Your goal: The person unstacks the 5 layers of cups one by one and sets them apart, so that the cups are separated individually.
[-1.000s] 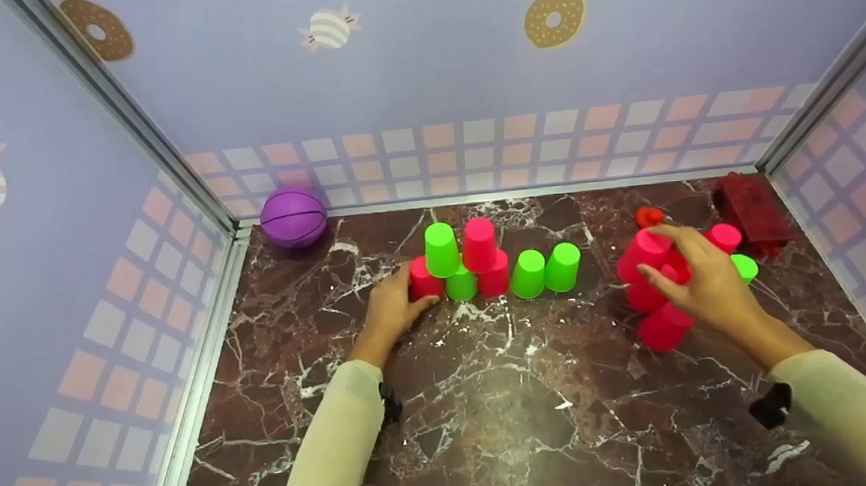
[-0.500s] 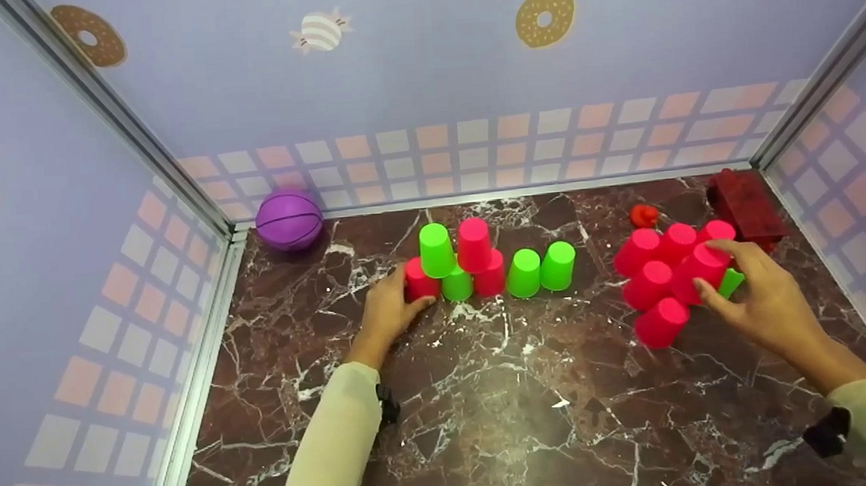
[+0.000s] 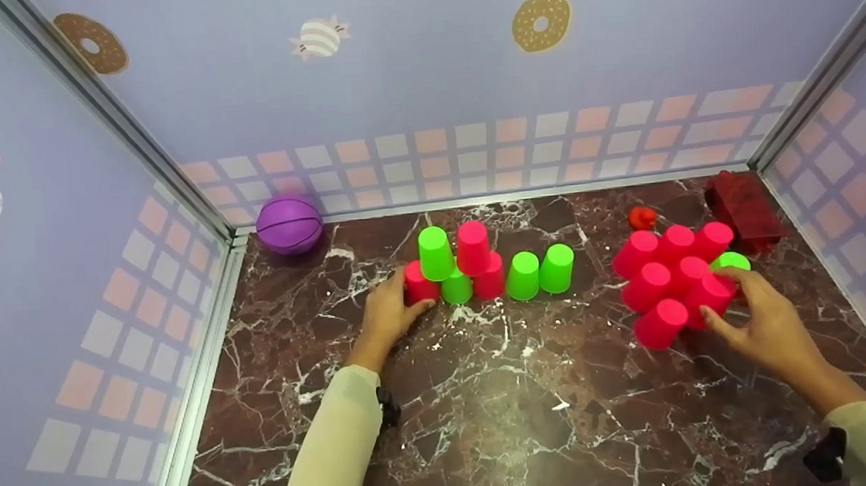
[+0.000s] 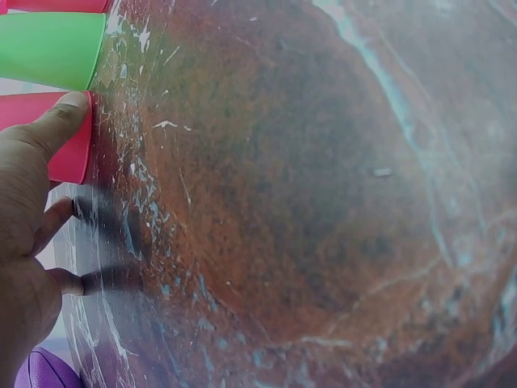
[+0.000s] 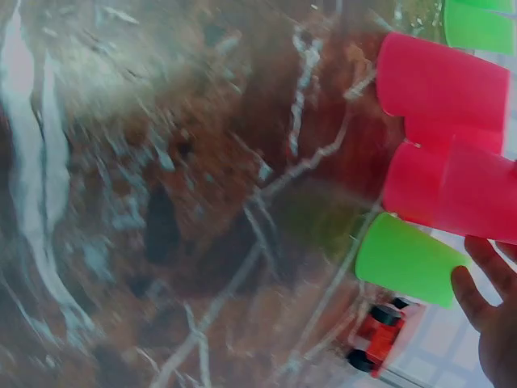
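Observation:
In the head view, my left hand [image 3: 386, 319] holds the leftmost pink cup [image 3: 422, 286] of a small row. Its thumb lies on that cup in the left wrist view. Beside it stand a green cup [image 3: 457, 286] and another pink cup [image 3: 488, 279]. A green cup [image 3: 435, 253] and a pink cup [image 3: 472, 248] rest upside down on top of them. My right hand [image 3: 769, 328] pinches a pink cup [image 3: 709, 300] at the front right of a pink cup cluster [image 3: 647, 286]. A green cup [image 5: 408, 263] is near the right fingers in the right wrist view.
Two green cups [image 3: 540, 272] stand right of the small stack. A purple ball [image 3: 289, 225] lies in the back left corner. At the back right are a small red object [image 3: 642, 218] and a dark red toy [image 3: 747, 212]. Patterned walls [image 3: 423, 86] border the marble surface [image 3: 519, 418].
The right hand has moved rightward from the cluster's left side, then slightly nearer with the pink cup, revealing another pink cup and the green one behind. The left hand stays in place.

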{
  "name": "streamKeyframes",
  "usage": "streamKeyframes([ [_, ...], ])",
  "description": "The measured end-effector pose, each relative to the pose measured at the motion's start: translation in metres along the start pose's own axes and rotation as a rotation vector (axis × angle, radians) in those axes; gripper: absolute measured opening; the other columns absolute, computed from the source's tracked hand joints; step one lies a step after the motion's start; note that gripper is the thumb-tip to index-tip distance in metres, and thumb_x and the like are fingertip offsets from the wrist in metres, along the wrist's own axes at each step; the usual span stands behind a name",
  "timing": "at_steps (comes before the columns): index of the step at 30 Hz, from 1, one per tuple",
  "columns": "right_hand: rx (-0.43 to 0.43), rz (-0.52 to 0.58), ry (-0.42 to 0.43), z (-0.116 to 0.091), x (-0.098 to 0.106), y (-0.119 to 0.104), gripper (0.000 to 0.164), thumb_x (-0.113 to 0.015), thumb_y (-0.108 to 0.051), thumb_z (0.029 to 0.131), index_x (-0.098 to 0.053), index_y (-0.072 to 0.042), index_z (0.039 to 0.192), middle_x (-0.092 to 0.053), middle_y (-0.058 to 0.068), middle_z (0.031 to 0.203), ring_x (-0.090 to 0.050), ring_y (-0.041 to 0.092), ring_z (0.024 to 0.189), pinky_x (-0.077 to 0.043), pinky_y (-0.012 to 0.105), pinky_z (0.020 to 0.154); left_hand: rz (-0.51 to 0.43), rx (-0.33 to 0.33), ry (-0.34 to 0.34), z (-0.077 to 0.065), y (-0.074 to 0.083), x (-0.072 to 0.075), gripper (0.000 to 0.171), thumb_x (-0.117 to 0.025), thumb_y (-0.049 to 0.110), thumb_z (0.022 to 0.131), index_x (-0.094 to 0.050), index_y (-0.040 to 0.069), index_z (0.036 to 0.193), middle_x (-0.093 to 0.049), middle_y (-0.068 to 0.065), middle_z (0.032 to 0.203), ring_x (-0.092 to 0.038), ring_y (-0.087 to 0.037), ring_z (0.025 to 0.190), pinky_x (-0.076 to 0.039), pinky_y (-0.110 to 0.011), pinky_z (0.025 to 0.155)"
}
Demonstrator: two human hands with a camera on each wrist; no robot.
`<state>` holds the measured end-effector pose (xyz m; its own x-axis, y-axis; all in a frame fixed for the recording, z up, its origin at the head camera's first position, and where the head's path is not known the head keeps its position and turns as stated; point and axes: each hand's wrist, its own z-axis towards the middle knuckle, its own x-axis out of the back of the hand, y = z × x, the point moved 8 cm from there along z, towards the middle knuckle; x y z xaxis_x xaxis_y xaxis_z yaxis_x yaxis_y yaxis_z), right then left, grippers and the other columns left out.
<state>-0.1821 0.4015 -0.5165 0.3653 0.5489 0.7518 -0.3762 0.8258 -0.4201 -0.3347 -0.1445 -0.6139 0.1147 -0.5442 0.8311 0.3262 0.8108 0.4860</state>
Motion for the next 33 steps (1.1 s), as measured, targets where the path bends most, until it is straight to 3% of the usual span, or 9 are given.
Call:
streamKeyframes([
  [3, -0.009, 0.015, -0.016, -0.007, -0.008, 0.005, 0.070, -0.093, 0.004, 0.077, -0.061, 0.007, 0.140, -0.069, 0.024, 0.123, -0.051, -0.014, 0.105, -0.038, -0.007, 0.091, -0.006, 0.034, -0.037, -0.003, 0.013, 0.008, 0.080, -0.092, 0.046, 0.089, -0.057, 0.004, 0.147, -0.078, -0.025, 0.124, -0.076, -0.047, 0.115, -0.058, -0.067, 0.103],
  [8, -0.032, 0.002, -0.049, -0.016, -0.019, 0.012, 0.071, -0.094, 0.005, 0.076, -0.060, 0.007, 0.138, -0.069, 0.023, 0.121, -0.068, 0.022, 0.097, -0.040, -0.007, 0.088, 0.007, 0.084, -0.083, -0.005, 0.019, 0.010, 0.080, -0.090, 0.044, 0.091, -0.056, 0.004, 0.151, -0.077, -0.024, 0.131, -0.074, -0.046, 0.123, -0.056, -0.064, 0.112],
  [11, -0.044, 0.003, -0.061, -0.020, -0.023, 0.015, 0.070, -0.094, 0.004, 0.077, -0.059, 0.007, 0.138, -0.069, 0.024, 0.122, -0.071, 0.035, 0.095, -0.041, -0.007, 0.086, 0.003, 0.094, -0.089, -0.005, 0.018, 0.010, 0.080, -0.090, 0.045, 0.091, -0.055, 0.005, 0.151, -0.077, -0.023, 0.134, -0.074, -0.045, 0.125, -0.055, -0.062, 0.113],
  [17, -0.061, 0.001, -0.069, -0.021, -0.025, 0.015, 0.070, -0.093, 0.003, 0.079, -0.058, 0.006, 0.140, -0.068, 0.024, 0.124, -0.070, 0.037, 0.095, -0.040, -0.007, 0.085, -0.012, 0.096, -0.093, -0.004, 0.014, 0.007, 0.083, -0.090, 0.045, 0.090, -0.055, 0.004, 0.152, -0.076, -0.025, 0.134, -0.072, -0.047, 0.126, -0.056, -0.065, 0.112],
  [18, -0.061, 0.004, -0.070, -0.021, -0.025, 0.015, 0.070, -0.093, 0.003, 0.079, -0.058, 0.006, 0.140, -0.068, 0.025, 0.124, -0.069, 0.036, 0.096, -0.039, -0.007, 0.086, -0.017, 0.075, -0.079, -0.003, 0.006, 0.001, 0.085, -0.089, 0.051, 0.090, -0.055, 0.006, 0.153, -0.076, -0.024, 0.133, -0.073, -0.045, 0.125, -0.057, -0.063, 0.111],
  [22, -0.040, 0.006, -0.060, -0.018, -0.023, 0.011, 0.072, -0.093, 0.002, 0.078, -0.058, 0.007, 0.141, -0.067, 0.025, 0.126, -0.062, 0.014, 0.105, -0.037, -0.006, 0.088, -0.005, 0.042, -0.058, 0.000, -0.008, -0.011, 0.088, -0.085, 0.060, 0.090, -0.054, 0.009, 0.153, -0.077, -0.022, 0.131, -0.075, -0.043, 0.122, -0.059, -0.061, 0.107],
  [24, -0.014, 0.005, -0.048, -0.014, -0.020, 0.008, 0.072, -0.093, 0.002, 0.077, -0.059, 0.007, 0.141, -0.066, 0.026, 0.127, -0.059, 0.013, 0.106, -0.038, -0.003, 0.089, -0.004, 0.024, -0.044, 0.001, -0.015, -0.016, 0.089, -0.084, 0.064, 0.089, -0.054, 0.010, 0.153, -0.078, -0.019, 0.129, -0.075, -0.040, 0.119, -0.060, -0.058, 0.106],
  [31, 0.037, 0.002, 0.015, 0.017, -0.006, -0.013, 0.070, -0.091, -0.001, 0.080, -0.057, 0.010, 0.141, -0.063, 0.031, 0.126, -0.061, 0.032, 0.103, -0.039, 0.003, 0.085, 0.008, 0.088, -0.070, -0.002, 0.014, 0.010, 0.077, -0.091, 0.044, 0.090, -0.058, 0.005, 0.147, -0.078, -0.023, 0.127, -0.075, -0.045, 0.120, -0.057, -0.064, 0.108],
  [33, 0.043, 0.004, 0.036, 0.031, -0.004, -0.022, 0.068, -0.089, -0.003, 0.082, -0.058, 0.010, 0.140, -0.061, 0.033, 0.124, -0.059, 0.036, 0.104, -0.041, 0.015, 0.084, 0.010, 0.101, -0.078, -0.003, 0.015, 0.011, 0.076, -0.091, 0.045, 0.090, -0.058, 0.006, 0.147, -0.078, -0.022, 0.128, -0.074, -0.044, 0.122, -0.056, -0.063, 0.111],
])
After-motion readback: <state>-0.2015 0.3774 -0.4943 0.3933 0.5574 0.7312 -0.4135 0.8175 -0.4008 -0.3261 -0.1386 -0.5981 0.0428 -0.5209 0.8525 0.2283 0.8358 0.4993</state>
